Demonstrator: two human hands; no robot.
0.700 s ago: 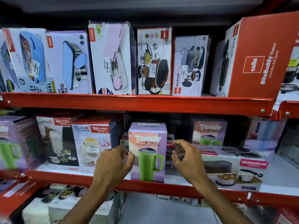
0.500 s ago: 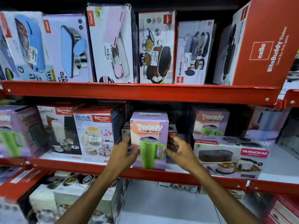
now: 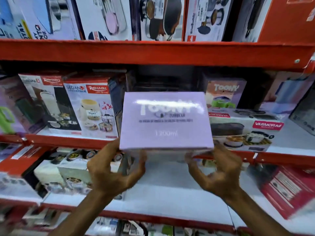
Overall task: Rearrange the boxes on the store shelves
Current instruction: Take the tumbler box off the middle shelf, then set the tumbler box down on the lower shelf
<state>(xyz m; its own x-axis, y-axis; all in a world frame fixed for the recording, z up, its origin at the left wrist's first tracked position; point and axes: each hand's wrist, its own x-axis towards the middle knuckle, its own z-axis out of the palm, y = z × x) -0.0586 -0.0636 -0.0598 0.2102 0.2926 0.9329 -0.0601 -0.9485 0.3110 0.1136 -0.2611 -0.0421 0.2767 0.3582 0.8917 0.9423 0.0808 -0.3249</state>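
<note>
A lilac Toony tumbler box (image 3: 166, 121) is held in front of the middle red shelf (image 3: 153, 53), tipped so that its lid with "1200ml" faces me. My left hand (image 3: 114, 171) grips its lower left side and my right hand (image 3: 219, 171) its lower right side. A second Toony box (image 3: 225, 94) stands further back on the shelf, right of the held one. Behind the held box is a dark gap.
Rishabh Sedan boxes (image 3: 88, 108) stand to the left on the same shelf, a flat Varmora box (image 3: 245, 128) lies to the right. Lunch-box cartons (image 3: 105, 17) fill the shelf above. The lower shelf (image 3: 170, 198) holds more boxes left and a red box (image 3: 288, 189) right.
Both hands closed on the Toony box, pulled it off the shelf toward me and tipped its top forward. The camera moved closer and lower.
</note>
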